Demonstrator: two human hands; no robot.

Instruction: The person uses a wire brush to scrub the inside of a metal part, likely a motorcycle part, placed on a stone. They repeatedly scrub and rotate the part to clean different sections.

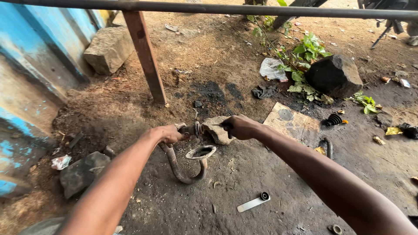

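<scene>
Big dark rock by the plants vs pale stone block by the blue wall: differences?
The dark rock is near-black with a rounded top; the pale stone block is tan-grey and flat-faced. The dark rock stands on the dirt with green plants around it; the pale stone block leans by the blue wall, near a rusty post. Both rest on bare ground, away from both hands.

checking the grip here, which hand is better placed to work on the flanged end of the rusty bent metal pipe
Right, probably. The right hand sits at the flanged end of the rusty bent metal pipe, apparently holding a thin tool, beside the pale stone. The left hand already grips the pipe, steadying it.
</scene>
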